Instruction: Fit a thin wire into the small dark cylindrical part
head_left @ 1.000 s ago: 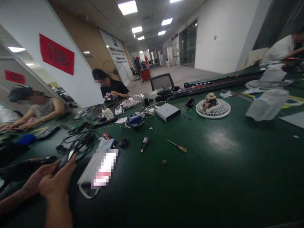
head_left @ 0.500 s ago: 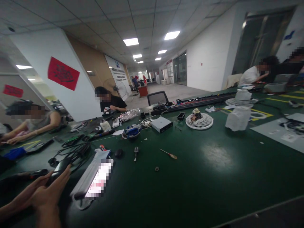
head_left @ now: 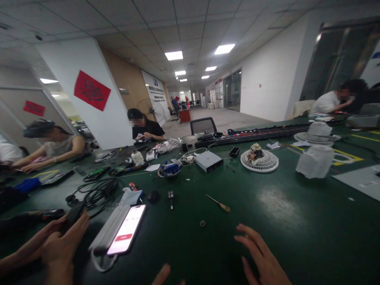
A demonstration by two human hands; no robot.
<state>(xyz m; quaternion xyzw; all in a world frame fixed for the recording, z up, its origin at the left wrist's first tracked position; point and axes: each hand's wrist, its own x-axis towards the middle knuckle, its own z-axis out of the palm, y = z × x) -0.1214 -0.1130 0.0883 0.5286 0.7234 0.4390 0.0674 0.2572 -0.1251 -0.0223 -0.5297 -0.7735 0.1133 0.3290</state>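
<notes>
**A:** What do we label at the lower left of this head view?

**B:** We label the left hand (head_left: 61, 247), its fingers (head_left: 78, 223) curled around a black rectangular handheld device (head_left: 73, 215). Further left lies a second set of bare fingers (head_left: 37, 233); we cannot tell whose they are.

**A:** And the right hand?

**B:** The right hand (head_left: 261, 253) is empty, its fingers (head_left: 252, 241) spread wide over the dark green table (head_left: 299, 241). Near it lie a small grey metal washer (head_left: 202, 223) and a slim screwdriver with an orange-and-yellow handle (head_left: 220, 203).

**A:** What lies beside the held device?

**B:** We note a smartphone with a lit white screen (head_left: 127, 229) resting on a folded pale face mask (head_left: 108, 227), just beside the left hand. A tangled black cable (head_left: 95, 194) lies beyond them.

**A:** What could go wrong here?

**B:** We judge that a loose grip could let the device drop onto the phone's screen and crack it. A careless sweep of the right hand could send the washer rolling, and a wrist could snag the cable.
</notes>
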